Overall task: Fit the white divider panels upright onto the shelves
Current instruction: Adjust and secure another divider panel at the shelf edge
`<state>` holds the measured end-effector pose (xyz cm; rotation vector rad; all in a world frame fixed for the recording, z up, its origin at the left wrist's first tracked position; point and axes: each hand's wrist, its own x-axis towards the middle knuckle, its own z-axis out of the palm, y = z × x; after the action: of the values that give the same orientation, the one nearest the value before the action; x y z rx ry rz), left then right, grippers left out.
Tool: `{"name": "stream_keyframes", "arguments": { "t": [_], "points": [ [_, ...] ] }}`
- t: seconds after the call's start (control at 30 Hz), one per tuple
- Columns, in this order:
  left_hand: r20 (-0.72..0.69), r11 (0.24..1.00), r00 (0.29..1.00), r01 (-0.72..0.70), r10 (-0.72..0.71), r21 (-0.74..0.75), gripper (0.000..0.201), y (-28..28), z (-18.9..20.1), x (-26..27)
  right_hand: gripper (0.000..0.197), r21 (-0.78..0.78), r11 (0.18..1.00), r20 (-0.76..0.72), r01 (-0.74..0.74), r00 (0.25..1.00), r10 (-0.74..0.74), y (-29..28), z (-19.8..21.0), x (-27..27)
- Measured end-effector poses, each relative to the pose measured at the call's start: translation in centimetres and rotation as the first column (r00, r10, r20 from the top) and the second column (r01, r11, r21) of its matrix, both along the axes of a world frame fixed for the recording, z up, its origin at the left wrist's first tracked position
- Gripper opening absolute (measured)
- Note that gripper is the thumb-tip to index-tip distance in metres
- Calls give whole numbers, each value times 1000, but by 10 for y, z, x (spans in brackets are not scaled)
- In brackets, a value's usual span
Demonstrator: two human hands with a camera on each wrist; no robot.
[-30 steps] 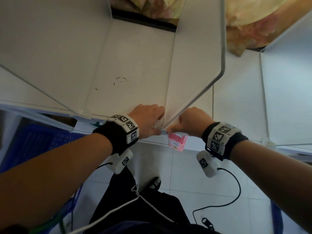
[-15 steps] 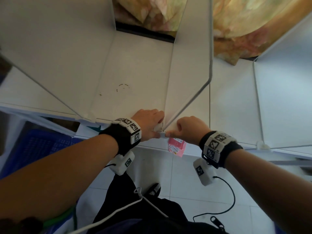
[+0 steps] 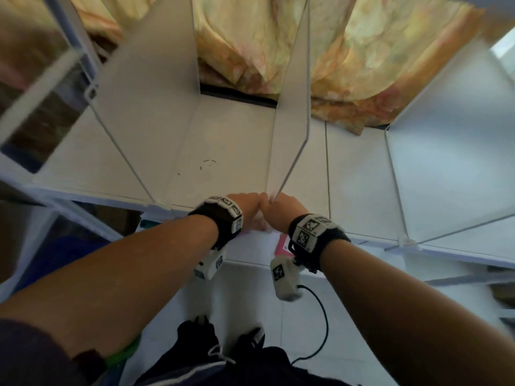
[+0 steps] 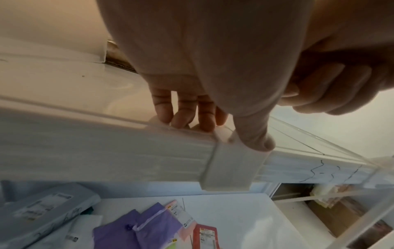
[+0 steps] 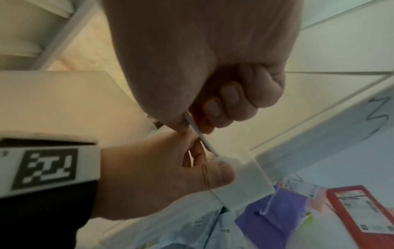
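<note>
The big white shelf [image 3: 234,151] has two divider panels up already, one at the left [image 3: 145,112] and one at the right [image 3: 451,151]. The middle panel [image 3: 292,115] stands up too. My right hand [image 3: 281,210] pinches its bottom corner. My left hand [image 3: 245,207] lies flat, thumb pressing the little white clip [image 4: 229,166]. It looks almost in.

Pale tiled floor [image 3: 250,302] below, yellow-orange patterned curtain [image 3: 362,65] behind, soft daylight, blue crate [image 3: 55,254] on left.
</note>
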<state>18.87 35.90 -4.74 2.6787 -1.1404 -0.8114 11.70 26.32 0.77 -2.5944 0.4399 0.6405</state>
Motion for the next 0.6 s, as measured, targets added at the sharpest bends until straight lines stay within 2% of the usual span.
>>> {"name": "stream_keyframes", "arguments": {
  "t": [0.1, 0.2, 0.33, 0.5, 0.6],
  "points": [
    [-8, 998, 999, 45, -46, -45, 57, 2, -1, 3, 38, -56, 998, -50, 17, 999, -20, -2, -4, 6],
    [-28, 995, 997, 76, -78, -66, 55, 6, -5, 7, 40, -52, 989, -102, 138, 984, -143, -3, -2, 4],
    [-33, 988, 994, 100, -105, -120, 56, 9, -13, 13, 34, -97, 982, -148, 161, 974, -174, 10, 4, 4],
    [10, 981, 994, 110, -110, -159, 55, 11, -19, 13, 32, -127, 977, -90, 169, 979, -181, 17, 6, 1],
    [42, 977, 993, 117, -112, -180, 55, 12, -19, 12, 34, -128, 945, -34, 300, 951, -307, 21, 4, 1]
  ]
}}
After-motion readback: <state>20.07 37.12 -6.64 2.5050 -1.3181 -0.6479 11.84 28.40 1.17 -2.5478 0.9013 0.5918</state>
